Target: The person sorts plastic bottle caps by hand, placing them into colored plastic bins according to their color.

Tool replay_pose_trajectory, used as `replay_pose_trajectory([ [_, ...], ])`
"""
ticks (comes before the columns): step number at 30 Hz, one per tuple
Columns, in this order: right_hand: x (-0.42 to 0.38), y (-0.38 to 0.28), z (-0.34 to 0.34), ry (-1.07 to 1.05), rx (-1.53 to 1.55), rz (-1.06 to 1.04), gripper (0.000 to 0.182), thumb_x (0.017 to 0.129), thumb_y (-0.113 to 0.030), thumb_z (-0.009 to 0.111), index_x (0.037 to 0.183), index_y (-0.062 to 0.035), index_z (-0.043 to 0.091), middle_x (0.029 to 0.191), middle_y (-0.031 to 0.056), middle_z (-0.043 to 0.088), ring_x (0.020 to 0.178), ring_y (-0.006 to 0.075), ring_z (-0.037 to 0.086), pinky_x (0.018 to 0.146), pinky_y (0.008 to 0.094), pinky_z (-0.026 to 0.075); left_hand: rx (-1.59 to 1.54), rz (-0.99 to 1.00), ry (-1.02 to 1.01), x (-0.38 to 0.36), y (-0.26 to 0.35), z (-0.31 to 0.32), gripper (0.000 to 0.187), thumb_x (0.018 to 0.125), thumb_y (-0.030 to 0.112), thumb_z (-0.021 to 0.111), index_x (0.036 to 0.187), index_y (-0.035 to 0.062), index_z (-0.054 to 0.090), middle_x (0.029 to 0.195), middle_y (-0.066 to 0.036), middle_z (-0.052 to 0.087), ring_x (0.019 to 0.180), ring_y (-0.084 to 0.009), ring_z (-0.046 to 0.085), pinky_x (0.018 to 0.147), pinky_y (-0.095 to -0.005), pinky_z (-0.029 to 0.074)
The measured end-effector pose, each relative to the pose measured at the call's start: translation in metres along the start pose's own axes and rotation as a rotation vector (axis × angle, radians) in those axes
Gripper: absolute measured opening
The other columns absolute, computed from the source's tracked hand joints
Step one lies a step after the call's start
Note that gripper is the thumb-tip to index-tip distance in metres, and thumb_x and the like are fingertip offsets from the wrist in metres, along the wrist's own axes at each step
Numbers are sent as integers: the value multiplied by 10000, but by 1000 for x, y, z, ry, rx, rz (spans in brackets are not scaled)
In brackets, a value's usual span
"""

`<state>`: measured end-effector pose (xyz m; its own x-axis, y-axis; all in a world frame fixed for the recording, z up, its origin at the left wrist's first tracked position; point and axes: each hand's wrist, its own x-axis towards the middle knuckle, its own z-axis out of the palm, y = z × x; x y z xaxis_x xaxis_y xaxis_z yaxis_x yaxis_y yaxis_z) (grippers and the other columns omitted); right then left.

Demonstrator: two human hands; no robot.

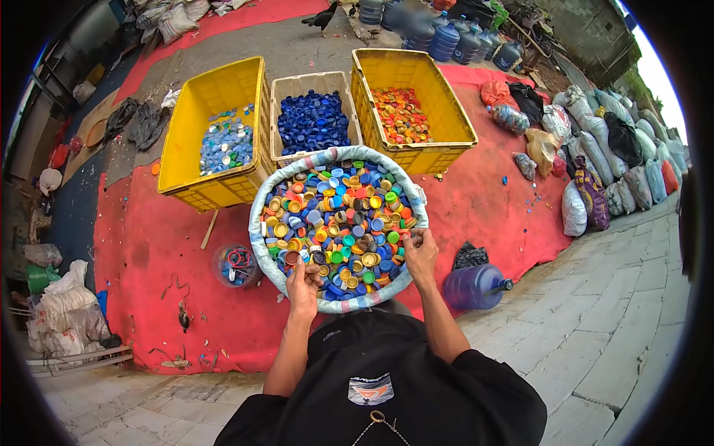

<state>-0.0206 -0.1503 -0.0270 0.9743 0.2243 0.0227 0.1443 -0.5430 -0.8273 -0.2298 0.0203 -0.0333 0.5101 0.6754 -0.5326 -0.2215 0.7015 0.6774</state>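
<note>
A round basin (265, 260) with a cloth-wrapped rim, full of mixed coloured bottle caps (349, 223), lies in front of my body. My left hand (303, 286) is at the near left of the caps, fingers closed near a dark red cap (291, 257); whether it grips that cap is unclear. On the right side, my right hand (421, 251) has its fingers drawn together by the rim, what they hold too small to name. Beyond the basin stand a yellow crate (178, 134) with light blue and white caps, a whitish crate (316, 82) with dark blue caps, and another yellow crate (439, 82) with orange caps.
A small clear tub (236, 266) stands left of the basin on the red mat (171, 320). To the right lies a large blue bottle (476, 287). Filled sacks (595, 149) line the right side, water jugs (446, 41) the back, near a dark bird (321, 18).
</note>
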Motion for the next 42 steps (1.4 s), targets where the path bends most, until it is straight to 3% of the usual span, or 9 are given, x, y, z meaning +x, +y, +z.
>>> replay_pose_trajectory([
  [6,19,-5,-3,89,-403,-293,274,750,-130,678,1013,-78,620,851,69,676,893,284,567,760,443,403,40,-60,-77,16,11,-1,384,969,372,539,829,23,619,719,-57,614,597,-116,540,557,-269,434],
  [15,48,-23,21,38,-766,-416,336,731,-194,699,1016,-59,584,887,89,670,894,279,526,757,434,377,104,-57,-151,36,23,6,334,968,329,551,859,19,606,780,-66,641,619,-99,532,578,-257,450],
  [16,49,-25,21,29,-783,-402,348,730,-200,701,1021,-53,577,885,93,668,895,282,521,755,435,375,123,-48,-102,31,29,16,416,972,355,537,817,-7,670,615,3,527,575,-85,488,587,-231,401],
  [24,53,-28,26,-35,-817,-318,398,738,-200,695,1066,-36,541,945,121,659,938,310,507,772,444,372,84,-5,-22,24,29,17,360,970,333,549,837,20,666,697,-8,590,612,-63,499,588,-232,414],
  [27,53,-21,31,32,-818,-406,343,734,-148,659,1039,-42,542,923,110,659,917,297,514,744,439,362,150,-37,-54,19,20,15,374,966,350,550,835,22,671,676,3,566,614,-61,498,585,-224,396],
  [42,65,-9,13,-41,-673,-463,479,708,-219,752,1105,-53,541,901,76,671,930,279,521,765,445,327,147,-43,-105,0,-10,65,285,953,305,582,909,34,660,771,-5,617,630,-56,507,598,-225,419],
])
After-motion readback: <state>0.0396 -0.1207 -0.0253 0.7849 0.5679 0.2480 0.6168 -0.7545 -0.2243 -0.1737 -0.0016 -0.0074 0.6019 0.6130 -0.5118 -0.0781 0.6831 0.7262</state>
